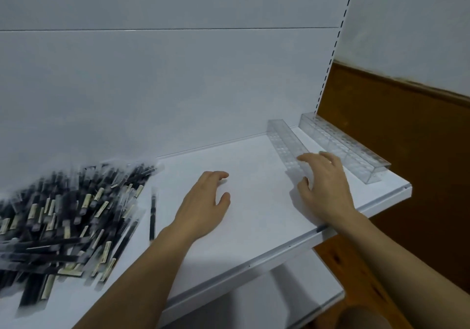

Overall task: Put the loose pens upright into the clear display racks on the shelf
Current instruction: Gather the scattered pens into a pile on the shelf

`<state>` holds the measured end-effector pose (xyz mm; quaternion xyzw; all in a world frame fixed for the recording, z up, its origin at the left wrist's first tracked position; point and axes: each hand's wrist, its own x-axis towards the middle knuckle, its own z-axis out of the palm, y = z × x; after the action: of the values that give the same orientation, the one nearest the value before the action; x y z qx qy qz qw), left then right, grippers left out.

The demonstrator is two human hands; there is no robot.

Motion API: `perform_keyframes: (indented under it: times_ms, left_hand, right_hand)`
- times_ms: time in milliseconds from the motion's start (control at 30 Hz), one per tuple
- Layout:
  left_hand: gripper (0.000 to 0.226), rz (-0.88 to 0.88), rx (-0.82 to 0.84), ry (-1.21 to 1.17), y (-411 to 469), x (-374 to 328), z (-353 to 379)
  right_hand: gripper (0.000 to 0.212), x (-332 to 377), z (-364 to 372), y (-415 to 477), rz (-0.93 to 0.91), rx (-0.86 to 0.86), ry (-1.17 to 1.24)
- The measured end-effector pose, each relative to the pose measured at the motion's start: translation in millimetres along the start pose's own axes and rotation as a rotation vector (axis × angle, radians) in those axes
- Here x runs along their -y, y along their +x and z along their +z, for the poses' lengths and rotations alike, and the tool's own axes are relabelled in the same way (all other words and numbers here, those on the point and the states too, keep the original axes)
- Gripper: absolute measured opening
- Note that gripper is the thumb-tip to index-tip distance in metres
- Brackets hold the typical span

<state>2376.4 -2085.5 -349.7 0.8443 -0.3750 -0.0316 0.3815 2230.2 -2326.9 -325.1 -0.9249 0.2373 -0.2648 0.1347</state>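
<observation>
Head view: white shelf, white back panel, brown wall beyond the right hand.
Loose pens lie flat, heaped left of the left hand, most long axes slanting away rightward; a single pen lies fore-aft. Left hand relaxed, holding nothing. Right hand spread over the inner rack's near end; grip indeterminate. Outer rack lies alongside; both run toward the back panel.

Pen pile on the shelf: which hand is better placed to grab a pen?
Probably the left hand: it is open, nearer the pen pile, a single pen beside its wrist. The right hand is at a clear rack.
</observation>
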Motion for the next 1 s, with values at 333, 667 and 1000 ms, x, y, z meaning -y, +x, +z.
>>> perform_keyframes:
  times_ms: [333, 667, 1000]
  left_hand:
    - [0.043, -0.116, -0.153, -0.305, -1.3, 1.6, -7.0]
    - [0.067, -0.262, -0.318, -0.972, 12.9, 8.5, -11.9]
    - [0.039, -0.316, -0.655, -1.059, 24.1, 26.9, -27.4]
  right_hand:
    - [0.034, -9.6, -22.0, -1.1, 0.228, 0.108, 0.626]
    - [0.037, -3.6, -36.7, 33.3, 0.434, 0.492, 1.267]
    - [0.068, 2.1, 29.6, 82.8, 0.562, 0.673, 1.496]
